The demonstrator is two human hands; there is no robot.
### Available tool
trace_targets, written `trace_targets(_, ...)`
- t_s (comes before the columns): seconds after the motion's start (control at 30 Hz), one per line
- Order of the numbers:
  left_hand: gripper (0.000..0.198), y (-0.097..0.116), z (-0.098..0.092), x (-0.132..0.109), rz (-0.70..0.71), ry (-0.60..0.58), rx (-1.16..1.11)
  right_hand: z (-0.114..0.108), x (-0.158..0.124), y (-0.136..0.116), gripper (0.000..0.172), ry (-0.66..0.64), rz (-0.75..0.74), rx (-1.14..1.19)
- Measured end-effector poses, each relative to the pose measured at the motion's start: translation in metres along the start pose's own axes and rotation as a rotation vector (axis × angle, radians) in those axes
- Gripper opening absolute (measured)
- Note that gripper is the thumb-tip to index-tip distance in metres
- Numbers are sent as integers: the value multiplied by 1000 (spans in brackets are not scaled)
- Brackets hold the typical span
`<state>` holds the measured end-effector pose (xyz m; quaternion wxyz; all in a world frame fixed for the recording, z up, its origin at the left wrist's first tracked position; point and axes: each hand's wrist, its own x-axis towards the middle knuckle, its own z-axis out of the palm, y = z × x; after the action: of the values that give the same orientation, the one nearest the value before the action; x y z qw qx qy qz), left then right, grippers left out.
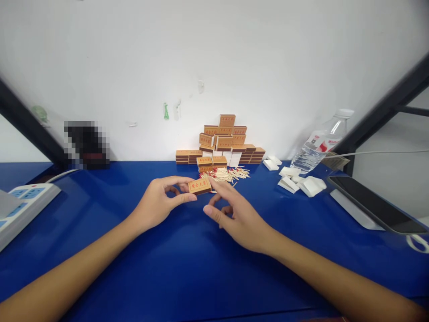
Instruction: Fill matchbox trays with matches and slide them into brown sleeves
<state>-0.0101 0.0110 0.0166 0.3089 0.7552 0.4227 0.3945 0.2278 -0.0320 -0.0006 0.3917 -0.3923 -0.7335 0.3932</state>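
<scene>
Between its thumb and fingers, my left hand grips a matchbox with red lettering on its tan top and a dark striking side. My right hand is just to the right of it, thumb apart from the curled fingers. Its index fingertip is at the box's right end; whether it touches cannot be made out. Behind the hands lies a pile of red-tipped matches. Beyond the matches, a stepped stack of matchboxes stands against the wall, some with white inner trays showing.
Folded white papers lie at right, near a tilted water bottle. A phone rests on a white stand at the far right. A power strip is at left, with a blurred black object behind it on the blue table.
</scene>
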Motion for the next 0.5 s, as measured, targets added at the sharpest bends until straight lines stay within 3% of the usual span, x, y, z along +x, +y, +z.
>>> trace_targets(0.23, 46, 1, 7, -4, 14, 51, 25, 6, -9, -9, 90, -115, 52, 58)
trace_targets(0.37, 43, -3, 3, 0, 28, 22, 67, 6, -7, -4, 90, -111, 47, 50)
trace_targets(0.5, 43, -21, -17, 21, 6, 53, 232, -1, 1, 3, 79, -8, -20, -73)
